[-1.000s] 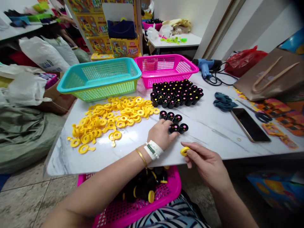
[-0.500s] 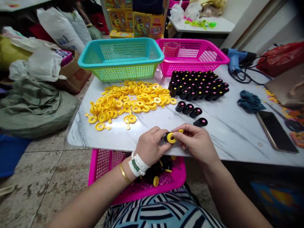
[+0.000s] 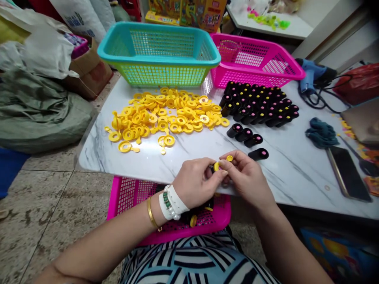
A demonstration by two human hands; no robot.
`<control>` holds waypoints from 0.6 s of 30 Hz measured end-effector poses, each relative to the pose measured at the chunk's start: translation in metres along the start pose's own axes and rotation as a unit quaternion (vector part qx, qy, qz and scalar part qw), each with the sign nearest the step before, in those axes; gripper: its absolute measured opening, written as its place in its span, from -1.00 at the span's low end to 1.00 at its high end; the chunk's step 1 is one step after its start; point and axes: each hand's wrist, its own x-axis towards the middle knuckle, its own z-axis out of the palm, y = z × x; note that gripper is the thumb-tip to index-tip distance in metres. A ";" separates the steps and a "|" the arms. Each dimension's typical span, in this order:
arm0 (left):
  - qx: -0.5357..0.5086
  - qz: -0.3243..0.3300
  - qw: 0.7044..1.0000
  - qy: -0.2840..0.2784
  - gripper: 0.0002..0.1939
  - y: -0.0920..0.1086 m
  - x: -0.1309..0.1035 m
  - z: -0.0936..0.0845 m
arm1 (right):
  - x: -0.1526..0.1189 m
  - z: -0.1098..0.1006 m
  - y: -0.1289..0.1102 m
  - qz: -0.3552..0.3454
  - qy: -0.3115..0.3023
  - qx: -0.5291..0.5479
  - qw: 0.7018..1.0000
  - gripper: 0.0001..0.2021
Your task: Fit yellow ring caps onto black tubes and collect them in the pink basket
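Over the table's (image 3: 142, 159) six-o'clock edge, the left hand's (image 3: 194, 181) fingers wrap a black tube (image 3: 211, 168) while the right hand (image 3: 248, 177) pinches a tabbed yellow ring (image 3: 216, 167) at its end, both seemingly light, stiff, slick plastic, best gripped by barrel and rim, loose rings (image 3: 189, 112) lying toward eleven o'clock.

- Back of the counter (image 3: 139, 162): left basket (image 3: 166, 75) beside right basket (image 3: 245, 75)
- Before the left basket: heaped rings (image 3: 185, 112)
- Right of these, before the right basket: grouped cylinders (image 3: 263, 102); four more cylinders (image 3: 244, 135) nearer the front
- Farther right: corded tool (image 3: 308, 77), then cloth (image 3: 321, 133), phone (image 3: 349, 173) before it
- Below the front edge: lower basket (image 3: 213, 225)
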 end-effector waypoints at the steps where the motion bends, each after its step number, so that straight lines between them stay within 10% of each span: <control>1: 0.000 0.000 1.000 -0.002 -0.75 0.000 0.000 0.001 | 0.000 -0.002 0.000 0.006 -0.008 -0.002 1.000 -0.78; 18: 0.104 0.017 0.994 -0.022 -0.81 -0.004 -0.004 0.010 | -0.006 -0.011 0.006 -0.020 -0.012 -0.035 0.999 -0.79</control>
